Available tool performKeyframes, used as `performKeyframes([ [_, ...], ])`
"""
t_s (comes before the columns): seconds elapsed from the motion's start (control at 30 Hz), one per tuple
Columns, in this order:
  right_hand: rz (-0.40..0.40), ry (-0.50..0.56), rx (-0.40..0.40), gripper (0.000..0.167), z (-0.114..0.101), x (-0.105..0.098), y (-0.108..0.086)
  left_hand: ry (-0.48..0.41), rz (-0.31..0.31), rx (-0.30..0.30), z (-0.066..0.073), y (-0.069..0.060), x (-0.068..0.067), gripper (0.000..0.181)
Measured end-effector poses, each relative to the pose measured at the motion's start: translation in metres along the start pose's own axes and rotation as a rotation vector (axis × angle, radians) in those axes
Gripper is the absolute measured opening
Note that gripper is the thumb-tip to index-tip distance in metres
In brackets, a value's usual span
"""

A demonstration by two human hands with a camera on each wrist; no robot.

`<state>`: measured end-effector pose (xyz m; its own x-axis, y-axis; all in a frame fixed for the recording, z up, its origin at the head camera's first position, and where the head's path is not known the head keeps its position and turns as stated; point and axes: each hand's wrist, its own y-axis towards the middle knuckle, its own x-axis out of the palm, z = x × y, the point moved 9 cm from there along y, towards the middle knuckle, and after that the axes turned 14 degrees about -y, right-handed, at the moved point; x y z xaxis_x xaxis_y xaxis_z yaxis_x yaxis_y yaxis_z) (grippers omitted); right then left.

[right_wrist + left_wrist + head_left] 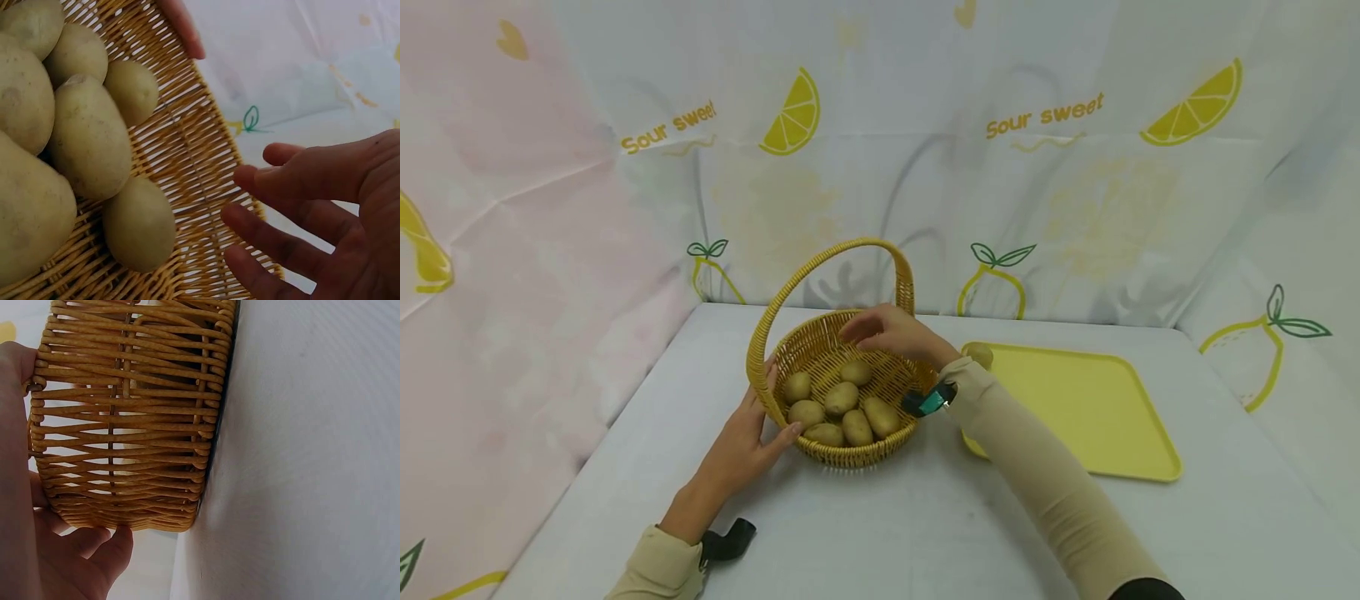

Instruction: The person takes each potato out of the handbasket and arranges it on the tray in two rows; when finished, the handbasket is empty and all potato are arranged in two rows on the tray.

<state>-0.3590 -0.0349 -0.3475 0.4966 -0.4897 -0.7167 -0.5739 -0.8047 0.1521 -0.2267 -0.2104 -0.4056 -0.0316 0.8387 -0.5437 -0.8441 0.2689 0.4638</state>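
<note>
Right sleeve [1037, 462] partly hides tray [1093, 408]; right grip [898, 333] half-spread, empty; left grip [745, 446] holds basket [857, 457].

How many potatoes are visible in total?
8. Seven brown oval potatoes lie in the round tan wicker basket: two left, one central, one farther, three nearest; another, far left on the yellow rectangular tray. The beige right sleeve may hide more.

Potatoes [841, 399] lie in the basket [856, 457], left of the tray [1082, 408].
</note>
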Motion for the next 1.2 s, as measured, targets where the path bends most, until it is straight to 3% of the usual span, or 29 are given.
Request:
performKeyframes([
  [0.4, -0.155, -0.043, -0.074, 0.040, 0.011, 0.026, 0.010, 0.007, -0.003, -0.001, -0.001, -0.001, 0.000, 0.092],
  [0.73, -0.252, -0.101, -0.020, 0.062, 0.027, 0.045, 0.009, -0.003, -0.003, 0.006, 0.000, 0.000, 0.000, 0.092],
  [0.93, -0.251, -0.138, 0.038, 0.066, 0.033, 0.046, 0.009, 0.001, 0.008, 0.017, 0.002, -0.001, -0.001, 0.092],
  [1.2, -0.189, -0.213, 0.087, 0.050, 0.037, 0.041, 0.009, 0.001, -0.003, 0.003, 0.001, 0.000, 0.000, 0.092],
])
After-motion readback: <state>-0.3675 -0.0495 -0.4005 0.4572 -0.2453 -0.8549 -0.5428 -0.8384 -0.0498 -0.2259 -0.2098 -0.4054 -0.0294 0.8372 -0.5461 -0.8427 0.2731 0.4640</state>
